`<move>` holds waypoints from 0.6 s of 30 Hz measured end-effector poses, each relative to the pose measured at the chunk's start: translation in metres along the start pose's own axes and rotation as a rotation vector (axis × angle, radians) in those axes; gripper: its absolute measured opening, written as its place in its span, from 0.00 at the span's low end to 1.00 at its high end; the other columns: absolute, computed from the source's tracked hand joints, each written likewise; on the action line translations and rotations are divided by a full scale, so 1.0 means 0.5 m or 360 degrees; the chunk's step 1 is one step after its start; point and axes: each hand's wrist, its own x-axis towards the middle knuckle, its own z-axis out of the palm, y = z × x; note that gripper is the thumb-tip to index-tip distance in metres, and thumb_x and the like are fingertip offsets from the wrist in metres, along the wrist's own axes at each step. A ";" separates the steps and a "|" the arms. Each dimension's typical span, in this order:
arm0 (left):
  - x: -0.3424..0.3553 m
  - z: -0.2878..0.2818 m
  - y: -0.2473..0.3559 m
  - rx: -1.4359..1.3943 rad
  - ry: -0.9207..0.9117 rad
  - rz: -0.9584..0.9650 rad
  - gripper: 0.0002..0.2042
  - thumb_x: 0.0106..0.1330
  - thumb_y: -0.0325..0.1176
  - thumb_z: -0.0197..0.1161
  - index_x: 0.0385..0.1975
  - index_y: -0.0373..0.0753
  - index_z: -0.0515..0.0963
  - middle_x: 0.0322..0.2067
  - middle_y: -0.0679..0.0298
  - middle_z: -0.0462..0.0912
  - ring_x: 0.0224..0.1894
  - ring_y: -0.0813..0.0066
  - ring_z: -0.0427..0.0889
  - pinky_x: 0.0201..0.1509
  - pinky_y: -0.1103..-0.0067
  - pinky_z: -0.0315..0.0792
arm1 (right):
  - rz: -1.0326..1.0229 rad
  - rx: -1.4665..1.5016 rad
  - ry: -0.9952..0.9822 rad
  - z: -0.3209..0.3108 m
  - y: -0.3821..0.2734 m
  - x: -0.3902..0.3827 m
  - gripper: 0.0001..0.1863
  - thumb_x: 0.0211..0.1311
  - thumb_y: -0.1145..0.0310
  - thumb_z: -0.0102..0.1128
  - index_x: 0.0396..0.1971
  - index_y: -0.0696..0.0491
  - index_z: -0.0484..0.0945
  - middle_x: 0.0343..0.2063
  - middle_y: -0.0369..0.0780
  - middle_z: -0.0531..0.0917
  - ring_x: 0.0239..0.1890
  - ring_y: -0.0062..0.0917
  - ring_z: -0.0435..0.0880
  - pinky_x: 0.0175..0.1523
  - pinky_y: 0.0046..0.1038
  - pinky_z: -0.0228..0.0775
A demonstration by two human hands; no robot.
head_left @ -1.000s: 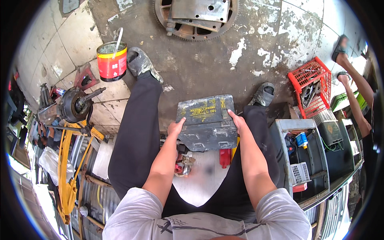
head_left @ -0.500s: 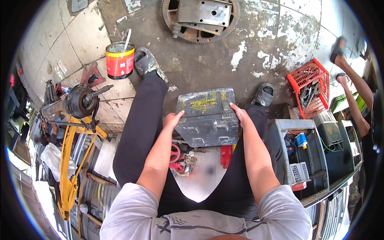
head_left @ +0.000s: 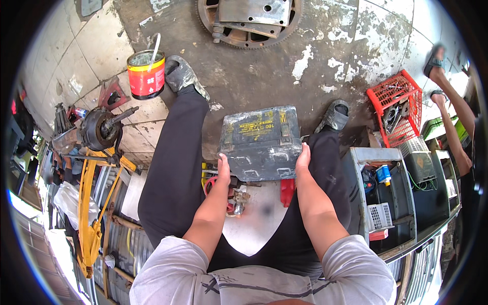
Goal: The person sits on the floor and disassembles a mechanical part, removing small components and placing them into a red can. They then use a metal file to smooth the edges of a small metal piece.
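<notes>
A dark grey metal ammo box [head_left: 260,127] with yellow stencilling, latches and scuffed paint is between my lower legs. My left hand [head_left: 223,169] lies along its left side near the front, fingers mostly straight. On the opposite side, my right hand [head_left: 303,156] has its palm against the front right corner. Together the hands grip the box between them; its underside is hidden. Just below the left hand are a red and metal fitting [head_left: 238,201] and a red part [head_left: 287,193], both partly covered by the box.
A red and yellow can [head_left: 146,81] with a handled tool stands by my left shoe. A toothed metal wheel [head_left: 208,30] carries steel plates ahead. Rightward are a red crate [head_left: 395,84] of metal parts, an open grey cabinet [head_left: 351,175] and another person's legs [head_left: 454,122]. A yellow frame [head_left: 84,203] is left.
Both hands have slid toward me along the box's sides, from near the lid to the front corners. The box appears slightly turned, and the whole view has shifted a little.
</notes>
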 end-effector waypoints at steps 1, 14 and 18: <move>0.003 -0.006 0.013 0.0089 -0.0039 -0.0090 0.46 0.77 0.72 0.48 0.77 0.33 0.63 0.74 0.55 0.69 0.75 0.62 0.66 0.80 0.63 0.57 | -0.0037 -0.0070 -0.0019 0.000 0.008 0.016 0.26 0.82 0.49 0.49 0.51 0.59 0.84 0.56 0.43 0.82 0.60 0.32 0.79 0.69 0.34 0.65; -0.014 0.005 0.163 -0.0123 -0.0179 -0.0098 0.53 0.71 0.79 0.46 0.78 0.33 0.64 0.75 0.54 0.69 0.75 0.59 0.69 0.79 0.64 0.61 | 0.0587 0.0357 -0.0186 -0.019 0.074 0.011 0.32 0.78 0.40 0.42 0.60 0.50 0.81 0.65 0.38 0.81 0.67 0.34 0.76 0.73 0.38 0.62; -0.021 0.012 0.226 0.0067 0.0111 -0.0107 0.47 0.75 0.71 0.49 0.75 0.30 0.67 0.73 0.52 0.72 0.74 0.58 0.70 0.78 0.66 0.61 | 0.0575 0.0456 -0.0404 -0.036 0.143 0.081 0.21 0.78 0.51 0.46 0.51 0.51 0.82 0.49 0.36 0.86 0.54 0.28 0.80 0.65 0.34 0.67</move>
